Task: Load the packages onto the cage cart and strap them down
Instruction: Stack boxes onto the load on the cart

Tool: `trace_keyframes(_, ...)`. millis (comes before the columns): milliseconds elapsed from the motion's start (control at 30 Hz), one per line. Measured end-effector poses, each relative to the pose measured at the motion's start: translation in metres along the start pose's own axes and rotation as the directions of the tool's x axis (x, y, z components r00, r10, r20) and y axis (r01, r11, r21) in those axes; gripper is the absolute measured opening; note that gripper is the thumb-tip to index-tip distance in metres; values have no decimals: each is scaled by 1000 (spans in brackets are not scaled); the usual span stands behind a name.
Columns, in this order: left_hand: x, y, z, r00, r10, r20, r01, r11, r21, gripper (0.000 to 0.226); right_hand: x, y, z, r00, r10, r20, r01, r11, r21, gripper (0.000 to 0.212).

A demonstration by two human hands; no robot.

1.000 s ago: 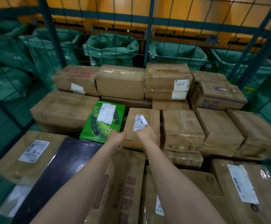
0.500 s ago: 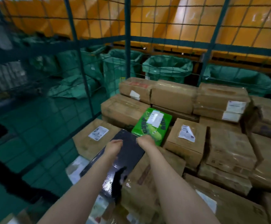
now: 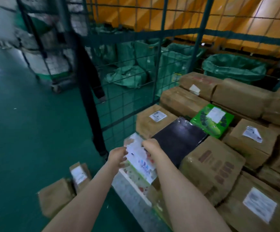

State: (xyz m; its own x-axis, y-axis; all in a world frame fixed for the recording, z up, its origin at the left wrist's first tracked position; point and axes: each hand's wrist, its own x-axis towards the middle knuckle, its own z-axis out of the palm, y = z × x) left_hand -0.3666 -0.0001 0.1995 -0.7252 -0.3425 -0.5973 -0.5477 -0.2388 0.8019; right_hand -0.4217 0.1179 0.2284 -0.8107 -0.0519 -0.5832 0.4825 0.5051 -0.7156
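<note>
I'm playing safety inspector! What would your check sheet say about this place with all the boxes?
Surface: green floor, with brown boxes lying on it beside the cart.
Job's things: cage cart stacked with brown cartons, a black package and a green package; a printed box sits at the near edge. No strap seen in place.
Clutter: nothing seen beyond the floor boxes.
Hands: left hand grips the printed box's side; right hand grips its top.
Cables: nothing seen.
Surroundings: what looks like a person in dark clothes by the mesh, green sacks behind it, orange wall.
</note>
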Motion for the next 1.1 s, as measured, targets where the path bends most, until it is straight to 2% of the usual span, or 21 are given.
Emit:
trace_keyframes(100,-5,-15,-50,998,-3,-61,2,1000,-21,30,-17,0,53,998,-36,42,35,999,17,36)
trace_keyframes(133,-9,-17,-64,997,-1,-76,0,1000,-5,32,-20,0,68,997,-49,57,50,999,-11,35)
trace_keyframes(200,-20,-18,-93,994,0,-111,-2,1000,-17,31,-30,-3,97,995,-73,67,77,995,-60,18)
trace_keyframes(267,-22,-22,-122,991,11,-136,-16,999,-35,23,-36,-6,123,995,-65,74,70,995,-68,5)
trace_keyframes(333,-28,-27,-153,987,26,-157,-34,998,-48,10,-44,-9,149,994,-46,98,56,994,-95,3)
trace_keyframes(467,-30,-42,-212,963,-36,-268,2,992,-126,11,-55,-15,197,984,-7,177,36,986,-161,22)
trace_keyframes(600,-29,-54,-261,938,-117,-326,45,975,-220,17,-55,-19,246,971,16,239,38,975,-217,17)
trace_keyframes(700,-22,-66,-295,911,-189,-366,97,962,-257,11,-51,-23,282,955,35,294,43,966,-254,29)
trace_keyframes(833,-4,-79,-336,878,-250,-409,129,945,-300,29,-36,-29,329,933,88,350,22,953,-301,37)
trace_keyframes(900,10,-80,-355,866,-272,-421,145,940,-308,27,-21,-35,352,930,95,355,17,954,-299,28)
trace_keyframes(1000,40,-76,-386,836,-311,-452,181,934,-309,12,2,-45,392,929,108,354,6,952,-305,5)
trace_keyframes(1067,61,-74,-402,819,-337,-463,205,927,-313,14,17,-50,417,915,139,380,-18,952,-305,15)
trace_keyframes(1100,71,-75,-408,814,-342,-469,212,927,-308,19,26,-52,427,908,160,386,-27,944,-328,13)
